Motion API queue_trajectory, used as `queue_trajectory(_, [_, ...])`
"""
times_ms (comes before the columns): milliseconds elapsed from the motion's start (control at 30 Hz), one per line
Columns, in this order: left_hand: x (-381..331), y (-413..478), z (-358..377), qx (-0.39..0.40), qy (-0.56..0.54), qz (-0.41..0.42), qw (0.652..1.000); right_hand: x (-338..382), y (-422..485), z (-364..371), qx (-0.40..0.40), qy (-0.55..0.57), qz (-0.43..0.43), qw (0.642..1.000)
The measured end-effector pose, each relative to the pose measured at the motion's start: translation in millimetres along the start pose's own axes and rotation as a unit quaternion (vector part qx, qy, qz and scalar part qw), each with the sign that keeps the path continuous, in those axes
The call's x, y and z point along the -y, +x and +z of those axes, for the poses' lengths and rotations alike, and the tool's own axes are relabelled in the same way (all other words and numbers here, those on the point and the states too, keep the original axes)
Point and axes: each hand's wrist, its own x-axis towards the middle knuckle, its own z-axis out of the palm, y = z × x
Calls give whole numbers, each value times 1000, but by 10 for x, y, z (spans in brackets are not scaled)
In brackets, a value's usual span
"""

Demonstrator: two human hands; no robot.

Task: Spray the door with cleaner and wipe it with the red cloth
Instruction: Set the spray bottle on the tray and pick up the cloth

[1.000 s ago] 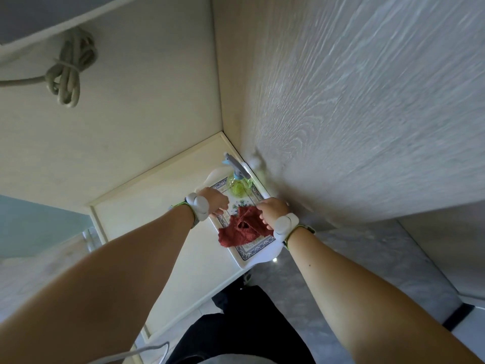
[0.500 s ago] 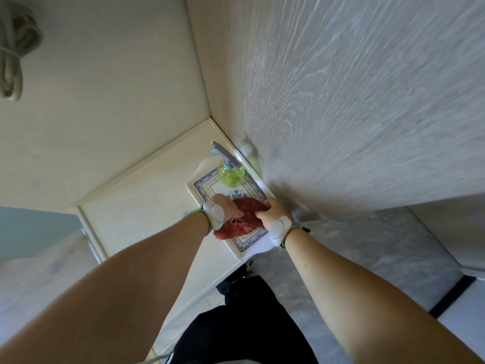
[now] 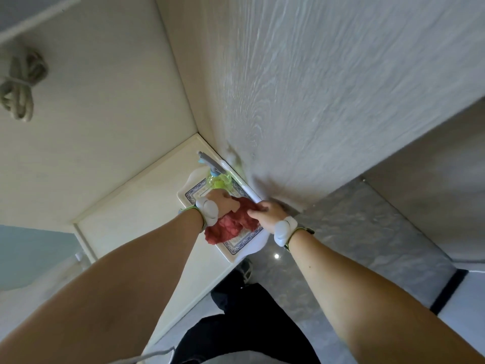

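Note:
The red cloth [image 3: 228,227] lies bunched on a white patterned tray [image 3: 242,245] on a low cream surface. My left hand [image 3: 221,202] grips the cloth's far edge, and my right hand [image 3: 267,212] pinches its right end. A green spray bottle [image 3: 219,179] with a grey trigger head stands at the tray's far end, just beyond my left hand. The door [image 3: 328,95], pale grey with wood grain, rises directly to the right of the tray.
A coiled cord [image 3: 21,85] hangs on the cream wall at upper left. The cream cabinet top [image 3: 136,219] extends left of the tray. Grey marbled floor [image 3: 354,232] spreads below the door, with my dark trouser legs [image 3: 244,324] at the bottom.
My left hand moved from beside the bottle onto the cloth. Both hands now hold the cloth, which has been gathered and stretched between them over the tray.

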Motion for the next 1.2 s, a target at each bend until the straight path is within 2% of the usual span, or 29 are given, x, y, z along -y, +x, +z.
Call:
queue_trajectory(167, [-82, -200, -30, -33, -3, 37, 999, 71, -272, -130, -45, -11, -29, 998])
queue_trajectory(267, [-198, -401, -75, 7, 24, 97, 995, 93, -444, -207, -62, 20, -29, 997])
queue_trajectory(333, [-278, -546, -98, 36, 34, 108, 993, 94, -557, -263, -76, 47, -34, 995])
queue_trajectory(400, [-330, -665, -99, 33, 45, 121, 991, 70, -686, -326, -88, 65, -43, 993])
queue_trajectory(500, [-386, -867, -63, 15, -26, 125, 992, 7, -879, -411, -74, 133, -35, 988])
queue_trajectory(633, [-499, -1095, 17, 56, -40, 173, 983, -66, -1145, -550, -87, 223, -4, 971])
queue_trajectory(767, [-677, -1164, 147, 63, -44, 211, 974, -155, -1307, -731, -86, 293, 20, 952])
queue_trajectory(867, [-822, -1224, 286, 72, -49, 211, 974, -239, -1388, -792, -126, 319, 40, 938])
queue_trajectory(1033, [-1013, -1413, 583, 161, -118, 161, 967, -553, -1626, -1004, -178, 307, 23, 935])
queue_trajectory(1133, [-1127, -1435, 724, 184, -61, 219, 956, -742, -1775, -1179, -177, 368, 30, 912])
queue_trajectory(1200, [-1217, -1444, 845, 190, -57, 238, 951, -864, -1897, -1288, -163, 458, 40, 873])
